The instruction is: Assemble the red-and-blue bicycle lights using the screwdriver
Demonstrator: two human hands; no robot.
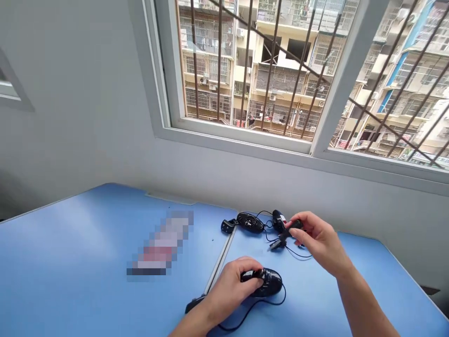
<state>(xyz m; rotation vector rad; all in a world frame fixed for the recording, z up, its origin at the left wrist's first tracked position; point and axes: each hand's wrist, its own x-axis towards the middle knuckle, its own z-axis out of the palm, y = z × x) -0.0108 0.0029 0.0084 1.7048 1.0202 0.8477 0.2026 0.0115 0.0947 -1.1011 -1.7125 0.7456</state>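
My left hand (238,283) is closed around the left end of a glossy black computer mouse (272,282) on the blue table. A thin black cable (257,305) curves from the mouse back under my left wrist. My right hand (317,238) pinches a short black stick-shaped piece (291,229) between thumb and fingers, raised just above the table. Close below its lower end is a black plug (276,245) with a pale tip; whether the two are joined I cannot tell. A black cable (298,255) runs beneath my right hand.
Near the wall lie a bundled black cable-and-mouse item (250,222), a small black device (228,226) and another black mouse-like item (278,220). A dark object (194,304) shows partly behind my left forearm. A blurred-out flat item (161,245) lies left of the table seam (223,255). A barred window stands behind.
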